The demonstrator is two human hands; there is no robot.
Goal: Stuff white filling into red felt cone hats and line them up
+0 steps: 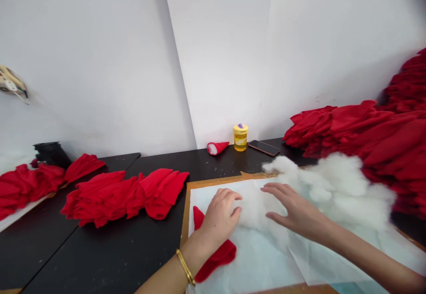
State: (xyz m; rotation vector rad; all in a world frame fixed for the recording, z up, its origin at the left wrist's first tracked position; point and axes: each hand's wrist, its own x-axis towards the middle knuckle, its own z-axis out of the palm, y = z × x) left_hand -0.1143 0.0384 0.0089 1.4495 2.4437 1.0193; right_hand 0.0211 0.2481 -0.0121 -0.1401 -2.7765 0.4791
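Observation:
A thin tuft of white fiber stuffing (253, 207) lies on the white sheet (262, 258) between my two hands. My left hand (219, 214) is at its left side, thumb and fingers apart and curved; its fingertips are near the tuft, though contact is unclear. On the tuft's other side, my right hand (293, 207) is open, fingers stretched toward the left. Under my left hand and wrist lies a red fabric piece (218, 258), partly hidden by them. To the right is a big heap of loose white stuffing (342, 183).
Red fabric pieces are stacked at left (123, 196) and in a large pile at right (359, 129). Near the wall are a red cone (218, 148) with white stuffing in its opening, a yellow-lidded jar (240, 137) and a phone (264, 147). A black container (51, 154) stands far left.

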